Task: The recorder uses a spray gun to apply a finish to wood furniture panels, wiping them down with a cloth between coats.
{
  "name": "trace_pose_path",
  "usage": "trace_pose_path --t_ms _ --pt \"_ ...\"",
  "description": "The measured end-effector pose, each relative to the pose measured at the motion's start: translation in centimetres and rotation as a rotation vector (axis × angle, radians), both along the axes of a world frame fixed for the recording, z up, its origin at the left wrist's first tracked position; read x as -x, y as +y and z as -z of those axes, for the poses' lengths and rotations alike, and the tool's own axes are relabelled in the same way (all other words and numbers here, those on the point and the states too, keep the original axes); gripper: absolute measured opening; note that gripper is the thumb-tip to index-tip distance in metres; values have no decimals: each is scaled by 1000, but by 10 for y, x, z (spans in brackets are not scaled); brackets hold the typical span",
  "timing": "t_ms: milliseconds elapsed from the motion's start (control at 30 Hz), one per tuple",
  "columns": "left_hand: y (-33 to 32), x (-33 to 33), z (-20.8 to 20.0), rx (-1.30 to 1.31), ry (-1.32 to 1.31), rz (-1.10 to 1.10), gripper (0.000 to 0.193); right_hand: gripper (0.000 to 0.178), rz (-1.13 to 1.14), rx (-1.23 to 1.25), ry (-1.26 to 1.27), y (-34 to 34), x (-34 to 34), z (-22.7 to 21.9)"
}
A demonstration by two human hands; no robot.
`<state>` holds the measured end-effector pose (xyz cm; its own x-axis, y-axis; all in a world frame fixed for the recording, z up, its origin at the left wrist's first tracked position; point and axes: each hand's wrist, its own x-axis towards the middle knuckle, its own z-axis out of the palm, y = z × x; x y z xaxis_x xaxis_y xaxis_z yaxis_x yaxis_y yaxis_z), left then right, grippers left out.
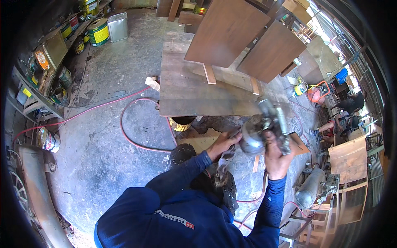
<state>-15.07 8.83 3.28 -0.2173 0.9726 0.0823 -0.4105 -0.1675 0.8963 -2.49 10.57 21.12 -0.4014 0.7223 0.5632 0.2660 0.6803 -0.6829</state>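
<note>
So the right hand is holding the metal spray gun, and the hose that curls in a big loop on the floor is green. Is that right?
Not quite: the hose is red, not green, as the head view shows. It does curl in a big loop on the floor, and the right hand is holding the metal spray gun.

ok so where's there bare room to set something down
Open floor lies at left, between the rusty tank and the blue shirt. The wide board has a bare strip along its near edge, before the brown panels. It's crowded by the paint cans at upper left, around the grey tank at right, and where the right hand holds the spray gun.
</note>
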Motion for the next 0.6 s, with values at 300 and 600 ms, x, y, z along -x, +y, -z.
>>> trace_pose_path --t_ms 300,600 --pt "15 16 -28 -122 -60 5 68 23 -54 -32 98 13 -5 -15" --pt "47 -14 6 -93 173 -107 73 18 19 1 20 32 -25 -10"
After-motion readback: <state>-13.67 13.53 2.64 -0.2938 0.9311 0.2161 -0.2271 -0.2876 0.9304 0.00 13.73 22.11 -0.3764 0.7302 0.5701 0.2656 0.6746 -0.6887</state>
